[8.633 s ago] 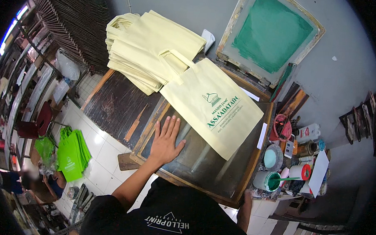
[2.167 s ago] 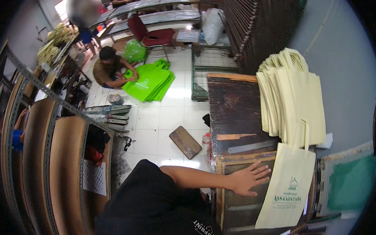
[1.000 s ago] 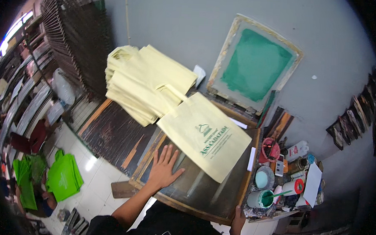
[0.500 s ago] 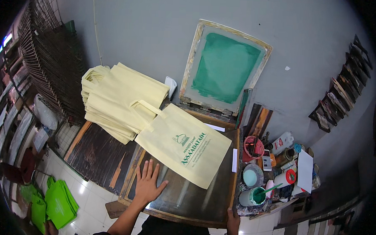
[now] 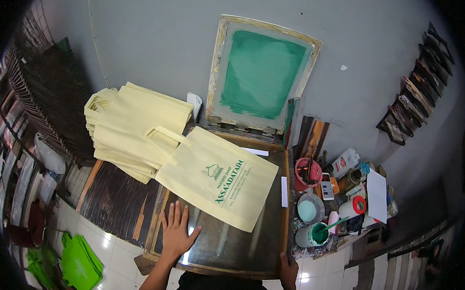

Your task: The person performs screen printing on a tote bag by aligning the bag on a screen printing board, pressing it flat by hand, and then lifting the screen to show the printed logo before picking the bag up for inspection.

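My left hand [image 5: 177,237] lies flat, fingers spread, on the glass top [image 5: 207,250] of a wood-framed printing table. At the table's front right corner, my right hand [image 5: 288,272] is closed round the wooden edge [image 5: 283,239]; its fingers are partly hidden. A cream cloth tote bag [image 5: 199,182] with green printing lies askew over the glass, beyond my left hand and touched by neither. Its handle end rests against a pile of cream bags [image 5: 140,115]. Behind the table a screen-printing frame [image 5: 264,74] with a green-stained mesh stands raised near the wall.
On the right, a side stand holds a tub of green ink [image 5: 311,234] with a stick in it, a red bowl [image 5: 308,174], a phone [image 5: 327,186] and bottles. Bright green bags [image 5: 81,263] lie low at left. A dark wire rack [image 5: 42,100] stands behind them.
The whole view has shifted, so most things sit further left in the picture. Both hands keep their places on the table, and the tote bag lies as before.
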Motion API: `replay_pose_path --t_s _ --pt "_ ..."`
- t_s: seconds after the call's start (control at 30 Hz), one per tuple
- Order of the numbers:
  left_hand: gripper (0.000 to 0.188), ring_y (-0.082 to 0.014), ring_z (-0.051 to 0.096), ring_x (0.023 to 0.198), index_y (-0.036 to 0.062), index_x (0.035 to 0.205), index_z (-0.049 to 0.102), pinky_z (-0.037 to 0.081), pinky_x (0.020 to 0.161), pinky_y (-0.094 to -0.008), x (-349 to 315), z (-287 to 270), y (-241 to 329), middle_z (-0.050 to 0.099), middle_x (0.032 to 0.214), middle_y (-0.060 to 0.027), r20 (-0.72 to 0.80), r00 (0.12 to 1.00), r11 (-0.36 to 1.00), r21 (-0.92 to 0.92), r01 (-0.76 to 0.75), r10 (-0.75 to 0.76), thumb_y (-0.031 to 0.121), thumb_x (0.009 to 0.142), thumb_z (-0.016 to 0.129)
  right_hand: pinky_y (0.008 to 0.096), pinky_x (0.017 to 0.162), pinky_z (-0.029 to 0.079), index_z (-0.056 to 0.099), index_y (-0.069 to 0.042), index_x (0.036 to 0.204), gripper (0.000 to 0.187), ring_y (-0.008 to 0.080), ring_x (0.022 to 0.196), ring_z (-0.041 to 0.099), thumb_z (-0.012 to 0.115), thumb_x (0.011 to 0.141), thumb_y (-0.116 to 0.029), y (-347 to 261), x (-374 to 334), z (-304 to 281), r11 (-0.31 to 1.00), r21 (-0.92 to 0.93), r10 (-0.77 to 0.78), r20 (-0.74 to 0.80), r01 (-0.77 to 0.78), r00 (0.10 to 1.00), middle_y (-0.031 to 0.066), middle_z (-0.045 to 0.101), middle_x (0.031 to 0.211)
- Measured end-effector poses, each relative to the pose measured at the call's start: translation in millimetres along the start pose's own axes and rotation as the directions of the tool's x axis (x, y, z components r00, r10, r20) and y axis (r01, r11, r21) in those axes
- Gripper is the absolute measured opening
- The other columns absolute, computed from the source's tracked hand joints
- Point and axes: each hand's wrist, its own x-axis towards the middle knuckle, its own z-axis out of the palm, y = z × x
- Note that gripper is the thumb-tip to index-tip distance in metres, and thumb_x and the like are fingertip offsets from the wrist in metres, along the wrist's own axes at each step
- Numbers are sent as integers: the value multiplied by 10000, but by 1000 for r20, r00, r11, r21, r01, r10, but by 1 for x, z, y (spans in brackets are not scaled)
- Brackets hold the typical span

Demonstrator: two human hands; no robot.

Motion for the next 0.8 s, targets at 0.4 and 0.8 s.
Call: replay_pose_path --t_s 0.4,0.8 --pt "904 -397 145 1639 3 1630 393 9 1298 -636 0 -1 1 231 1741 -265 -2 1000 1000 -6 5 -5 633 995 530 388 952 527 700 85 1243 524 269 1061 706 677 1040 -398 7 4 2 1000 21 19 -14 -18 1000 216 761 1141" --pt "913 -380 147 1643 8 1641 372 2 1311 -604 -1 -3 3 231 1746 -248 -16 1000 1000 10 1 -1 603 982 584 403 962 523 700 88 1245 570 289 1054 703 670 1032 -440 24 10 1 999 -24 22 -25 -22 999 221 761 1126"
